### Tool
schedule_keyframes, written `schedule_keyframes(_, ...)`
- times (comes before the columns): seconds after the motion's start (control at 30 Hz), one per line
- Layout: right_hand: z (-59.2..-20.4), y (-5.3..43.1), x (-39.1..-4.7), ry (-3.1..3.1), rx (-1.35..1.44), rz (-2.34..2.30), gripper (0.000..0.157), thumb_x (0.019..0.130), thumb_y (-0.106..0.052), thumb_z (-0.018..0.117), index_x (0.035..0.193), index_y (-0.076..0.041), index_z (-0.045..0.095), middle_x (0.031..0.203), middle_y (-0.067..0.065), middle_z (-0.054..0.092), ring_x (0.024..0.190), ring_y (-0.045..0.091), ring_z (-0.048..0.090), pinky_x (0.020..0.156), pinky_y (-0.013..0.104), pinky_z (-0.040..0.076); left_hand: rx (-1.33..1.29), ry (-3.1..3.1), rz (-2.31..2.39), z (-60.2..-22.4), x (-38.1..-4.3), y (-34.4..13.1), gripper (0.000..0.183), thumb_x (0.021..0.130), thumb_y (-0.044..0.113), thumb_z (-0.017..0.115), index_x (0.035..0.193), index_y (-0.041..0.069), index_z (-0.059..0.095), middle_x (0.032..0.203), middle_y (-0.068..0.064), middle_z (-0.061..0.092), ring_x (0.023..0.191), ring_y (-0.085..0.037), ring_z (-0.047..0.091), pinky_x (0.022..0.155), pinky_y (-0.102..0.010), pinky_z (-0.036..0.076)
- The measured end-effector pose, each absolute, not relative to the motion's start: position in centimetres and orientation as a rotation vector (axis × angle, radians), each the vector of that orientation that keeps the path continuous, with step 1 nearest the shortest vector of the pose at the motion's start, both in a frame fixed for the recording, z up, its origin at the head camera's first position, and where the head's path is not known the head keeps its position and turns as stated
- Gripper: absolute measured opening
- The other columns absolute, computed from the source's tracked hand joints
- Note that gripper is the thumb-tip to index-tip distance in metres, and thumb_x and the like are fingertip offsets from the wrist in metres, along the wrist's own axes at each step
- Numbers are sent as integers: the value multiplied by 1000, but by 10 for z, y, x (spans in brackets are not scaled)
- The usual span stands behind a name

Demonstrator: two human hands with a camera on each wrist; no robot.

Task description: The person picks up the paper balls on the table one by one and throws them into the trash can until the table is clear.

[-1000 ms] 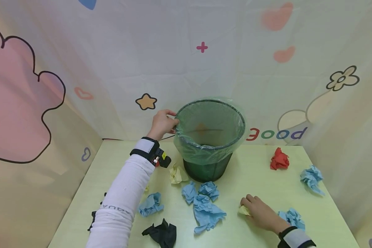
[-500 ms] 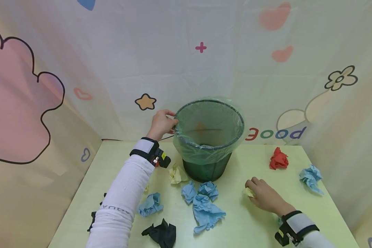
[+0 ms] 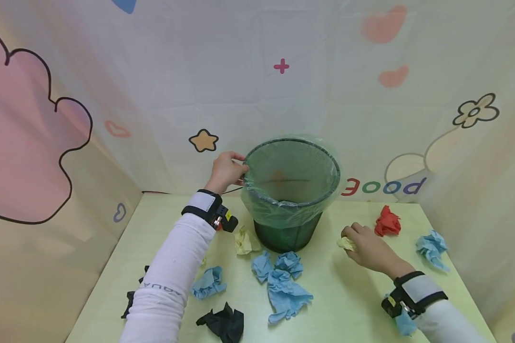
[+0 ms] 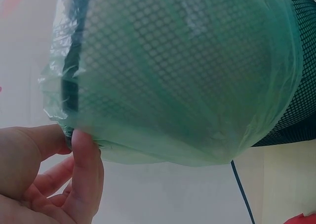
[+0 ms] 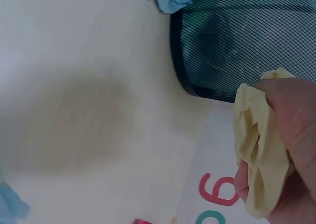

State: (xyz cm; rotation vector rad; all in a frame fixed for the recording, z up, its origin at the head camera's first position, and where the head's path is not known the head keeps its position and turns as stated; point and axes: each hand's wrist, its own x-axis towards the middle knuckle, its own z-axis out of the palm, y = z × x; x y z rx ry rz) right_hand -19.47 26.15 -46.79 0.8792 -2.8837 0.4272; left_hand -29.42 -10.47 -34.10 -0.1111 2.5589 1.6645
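Note:
A mesh wastebasket (image 3: 286,238) lined with a thin green plastic bag (image 3: 279,216) stands at the back of the table. At its left rim my left hand (image 3: 225,172) pinches the rim and the bag's edge between thumb and fingers, as the left wrist view shows close up. My right hand (image 3: 373,250) grips a crumpled piece of yellow paper (image 5: 261,150), raised over the table to the right of the wastebasket. Part of that yellow paper (image 3: 346,244) sticks out on the hand's left side.
Crumpled blue papers (image 3: 286,293) lie before the wastebasket, beside a yellow one (image 3: 244,241). A black crumpled paper (image 3: 225,324) is at the front. Red (image 3: 387,221) and blue paper balls (image 3: 431,248) lie at right. A printed curtain (image 3: 240,85) hangs behind.
My right hand has lifted the yellow paper off the table and moved it away from me, toward the back. The left hand stays at the wastebasket's rim.

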Motion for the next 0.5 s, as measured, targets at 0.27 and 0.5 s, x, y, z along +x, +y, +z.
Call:
schedule_keyframes(0.27, -435, 266, -211, -2823, 885, 357, 34, 72, -11, 76, 99, -7, 56, 87, 7, 53, 73, 21, 50, 64, 35, 47, -125, 2553, 1665, -341, -294, -105, 33, 85, 7, 59, 118, 4, 56, 78, -10, 59, 55, -13, 59, 66, -36, 55)
schedule_keyframes(0.5, -411, 269, -223, -2713, 937, 316, 33, 69, -6, 75, 95, -6, 56, 82, 6, 52, 72, 21, 49, 63, 36, 45, -111, 2574, 1651, -341, -295, -104, 33, 85, 8, 59, 118, 4, 56, 78, -9, 59, 56, -13, 59, 60, -31, 55)
